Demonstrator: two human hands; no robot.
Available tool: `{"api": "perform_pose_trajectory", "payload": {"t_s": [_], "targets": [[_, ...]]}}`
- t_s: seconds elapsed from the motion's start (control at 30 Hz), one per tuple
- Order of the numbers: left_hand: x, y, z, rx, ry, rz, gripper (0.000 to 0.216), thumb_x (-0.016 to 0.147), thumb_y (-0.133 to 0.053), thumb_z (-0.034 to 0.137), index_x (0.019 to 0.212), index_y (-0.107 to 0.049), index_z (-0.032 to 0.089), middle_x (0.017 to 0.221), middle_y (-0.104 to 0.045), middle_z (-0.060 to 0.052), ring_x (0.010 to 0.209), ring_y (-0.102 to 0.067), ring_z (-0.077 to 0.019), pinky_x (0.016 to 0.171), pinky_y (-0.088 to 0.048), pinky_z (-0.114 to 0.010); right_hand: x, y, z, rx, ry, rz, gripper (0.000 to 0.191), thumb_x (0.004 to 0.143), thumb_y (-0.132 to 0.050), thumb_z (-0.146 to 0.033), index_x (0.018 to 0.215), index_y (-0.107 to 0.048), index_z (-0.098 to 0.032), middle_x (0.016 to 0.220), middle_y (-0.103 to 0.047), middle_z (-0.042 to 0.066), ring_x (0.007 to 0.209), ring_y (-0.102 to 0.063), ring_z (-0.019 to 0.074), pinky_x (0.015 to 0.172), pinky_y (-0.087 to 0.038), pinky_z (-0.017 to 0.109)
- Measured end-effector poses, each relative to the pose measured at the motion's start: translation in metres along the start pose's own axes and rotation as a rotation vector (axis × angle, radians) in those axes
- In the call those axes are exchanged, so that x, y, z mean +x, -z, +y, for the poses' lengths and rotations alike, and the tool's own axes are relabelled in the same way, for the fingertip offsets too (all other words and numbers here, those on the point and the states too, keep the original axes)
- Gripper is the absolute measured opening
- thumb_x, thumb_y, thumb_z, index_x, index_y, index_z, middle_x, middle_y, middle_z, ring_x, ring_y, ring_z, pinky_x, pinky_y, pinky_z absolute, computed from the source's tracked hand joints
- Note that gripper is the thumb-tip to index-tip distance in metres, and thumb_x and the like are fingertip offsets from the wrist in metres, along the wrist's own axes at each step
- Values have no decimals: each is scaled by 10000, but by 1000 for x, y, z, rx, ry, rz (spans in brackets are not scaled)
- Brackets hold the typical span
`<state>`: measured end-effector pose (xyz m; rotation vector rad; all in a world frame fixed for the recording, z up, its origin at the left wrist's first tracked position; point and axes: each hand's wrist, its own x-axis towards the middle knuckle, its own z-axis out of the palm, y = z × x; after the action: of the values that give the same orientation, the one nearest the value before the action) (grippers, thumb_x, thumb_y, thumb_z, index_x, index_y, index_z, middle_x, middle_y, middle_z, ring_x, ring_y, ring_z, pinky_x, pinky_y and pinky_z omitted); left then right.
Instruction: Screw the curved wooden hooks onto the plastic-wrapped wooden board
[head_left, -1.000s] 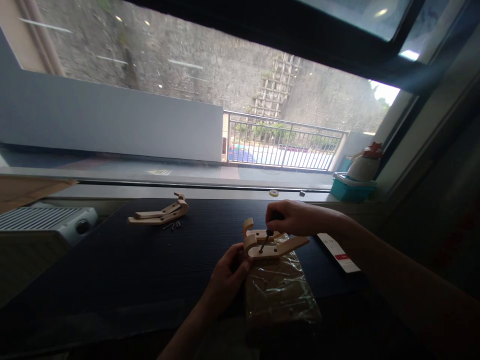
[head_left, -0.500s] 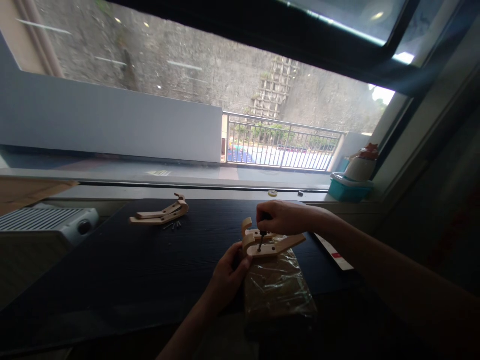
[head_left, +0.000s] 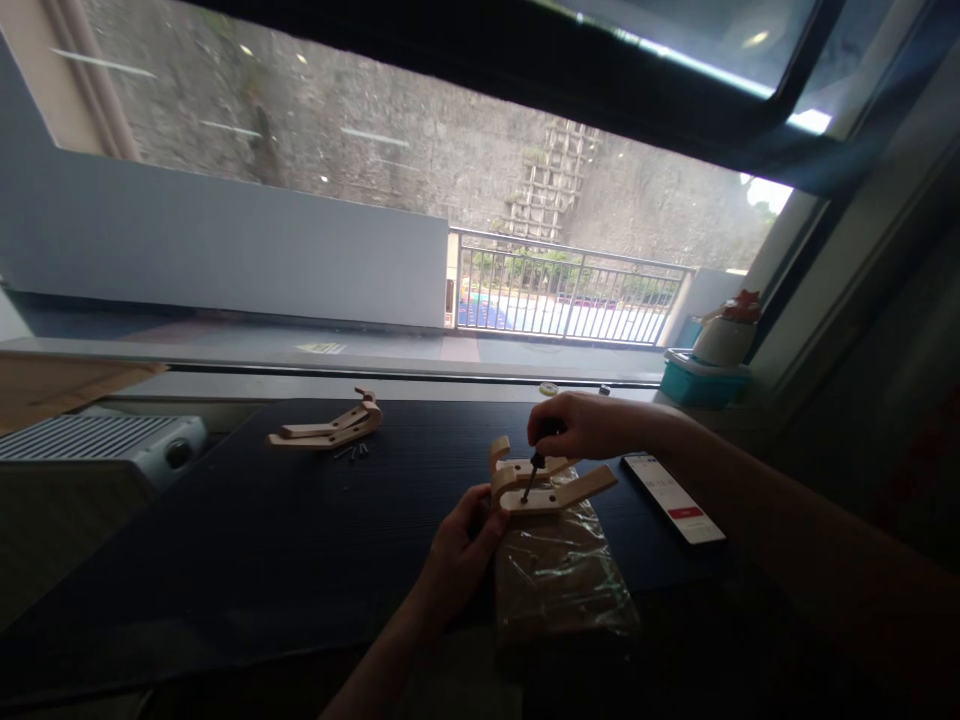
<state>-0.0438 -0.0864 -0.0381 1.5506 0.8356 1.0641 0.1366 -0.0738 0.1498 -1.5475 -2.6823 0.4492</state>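
Observation:
My right hand is closed around the handle of a screwdriver. The tool leans slightly, its tip at a hole in the near wooden hook. With thumb and fingers, my left hand grips the curved left end of that hook. A second wooden hook lies just behind it. Both rest on a block wrapped in clear plastic, which reaches over the front of the dark table. Whether a screw sits under the tip is too small to tell.
Two more wooden hooks lie at the table's back left, with several screws beside them. A phone lies right of the block. On the sill stands a teal box. A white heater is at far left.
The screwdriver's handle has tipped to the right, with my right hand turning and rising a little. More of the phone shows now. The view has shifted slightly; my left hand keeps its grip.

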Motion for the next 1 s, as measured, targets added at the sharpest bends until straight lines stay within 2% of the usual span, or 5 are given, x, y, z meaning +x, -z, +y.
{"api": "perform_pose_trajectory", "payload": {"t_s": [0.27,0.5,0.77,0.9,1.0], "targets": [[0,0,6,24,42,24,362,805,-530,434,1070,-544,188,932,-629,-19,843,-562,-167,685,-430,-235,2,-12,4,168,-217,-15,295,831,-460,-405,887,-585,-144,687,-644,36,546,-576,114,485,-420,214],[-1,1,7,33,44,16,388,813,-522,444,1102,-536,186,945,-621,-21,855,-558,-164,702,-433,-238,-1,0,1,37,-16,5,231,765,-550,-325,924,-638,-182,842,-648,29,672,-567,119,553,-413,215],[-1,1,7,4,60,37,408,792,-548,461,1088,-550,179,850,-627,-6,779,-559,-146,652,-426,-217,1,-10,5,210,-126,-29,257,818,-504,-353,927,-606,-144,755,-661,45,598,-595,108,527,-439,209],[-1,0,6,12,53,34,395,801,-538,459,1087,-548,187,835,-619,2,760,-551,-139,642,-419,-214,2,-11,1,152,-170,-18,351,836,-453,-452,914,-605,-146,685,-655,40,541,-580,113,493,-418,217],[-1,0,7,8,55,26,402,801,-535,460,1088,-544,179,849,-619,-3,772,-553,-143,646,-422,-218,-1,-3,-2,10,-76,8,290,788,-526,-415,911,-637,-177,787,-665,38,621,-577,122,525,-400,221]]}}
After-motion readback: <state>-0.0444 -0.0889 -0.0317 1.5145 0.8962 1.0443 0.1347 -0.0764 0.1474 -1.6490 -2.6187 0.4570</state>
